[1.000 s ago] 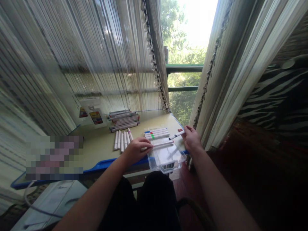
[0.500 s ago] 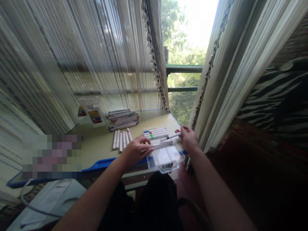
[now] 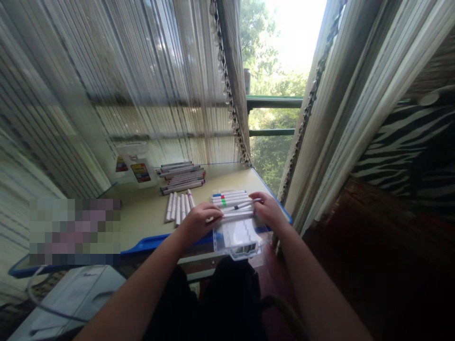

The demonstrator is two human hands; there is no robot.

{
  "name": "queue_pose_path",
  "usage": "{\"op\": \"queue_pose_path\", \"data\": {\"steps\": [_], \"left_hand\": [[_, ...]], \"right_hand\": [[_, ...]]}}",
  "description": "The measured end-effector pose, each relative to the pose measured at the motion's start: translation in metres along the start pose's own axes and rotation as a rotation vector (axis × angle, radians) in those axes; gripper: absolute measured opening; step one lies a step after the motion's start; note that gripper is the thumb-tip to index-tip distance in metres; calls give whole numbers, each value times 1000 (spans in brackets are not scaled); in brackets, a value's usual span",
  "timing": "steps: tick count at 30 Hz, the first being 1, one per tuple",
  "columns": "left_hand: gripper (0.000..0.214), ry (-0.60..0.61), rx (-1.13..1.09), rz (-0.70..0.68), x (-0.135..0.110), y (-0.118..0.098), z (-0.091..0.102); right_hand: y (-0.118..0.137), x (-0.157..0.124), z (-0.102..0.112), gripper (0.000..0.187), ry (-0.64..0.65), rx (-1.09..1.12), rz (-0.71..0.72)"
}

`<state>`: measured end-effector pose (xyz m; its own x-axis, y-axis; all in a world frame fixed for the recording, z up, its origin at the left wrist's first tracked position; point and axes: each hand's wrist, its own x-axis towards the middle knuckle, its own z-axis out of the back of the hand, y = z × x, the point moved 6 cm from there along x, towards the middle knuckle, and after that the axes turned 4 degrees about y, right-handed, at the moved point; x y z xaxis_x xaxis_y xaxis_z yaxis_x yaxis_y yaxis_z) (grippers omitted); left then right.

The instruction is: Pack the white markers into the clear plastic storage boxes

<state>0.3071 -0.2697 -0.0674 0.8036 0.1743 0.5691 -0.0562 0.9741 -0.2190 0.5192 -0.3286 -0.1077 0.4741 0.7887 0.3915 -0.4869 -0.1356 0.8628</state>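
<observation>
A clear plastic marker case (image 3: 232,241) lies open at the table's front edge, its near part jutting past the edge. Several white markers with blue, red and green marks (image 3: 229,196) lie side by side in its far part. In my right hand (image 3: 266,208), closed at the case's right side, is a white marker with a dark band (image 3: 247,204), slanting over the row. My left hand (image 3: 201,218) is closed at the case's left side, its fingertips pinching the left end of another white marker (image 3: 238,216), which lies nearest me.
Left of the case lies a group of white markers (image 3: 178,208); behind it is a larger pile of markers (image 3: 183,176). Clear packaging with printed labels (image 3: 140,170) stands at the back left of the table (image 3: 142,213). Curtains (image 3: 159,94) hang close behind.
My right hand has moved left and inward, bringing its marker over the row in the case. The case has shifted slightly left and toward me. My left hand has barely moved.
</observation>
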Motion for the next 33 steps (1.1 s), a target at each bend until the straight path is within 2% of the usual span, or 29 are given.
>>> {"op": "queue_pose_path", "data": {"steps": [7, 11, 19, 24, 29, 33], "left_hand": [[16, -18, 27, 71, -2, 10, 4], [14, 12, 4, 74, -4, 13, 1], [13, 2, -74, 43, -2, 8, 3], [11, 21, -155, 127, -2, 10, 3], [15, -5, 3, 219, -5, 12, 3], [19, 1, 91, 228, -6, 11, 3]], "right_hand": [[12, -2, -3, 27, -25, -223, 73], [14, -3, -2, 24, -18, -246, 96], [10, -2, 3, 20, -7, -226, 22], [4, -4, 7, 22, -2, -42, -93], [-1, -7, 8, 28, -6, 289, -223], [-1, -7, 6, 25, -1, 396, -246]]}}
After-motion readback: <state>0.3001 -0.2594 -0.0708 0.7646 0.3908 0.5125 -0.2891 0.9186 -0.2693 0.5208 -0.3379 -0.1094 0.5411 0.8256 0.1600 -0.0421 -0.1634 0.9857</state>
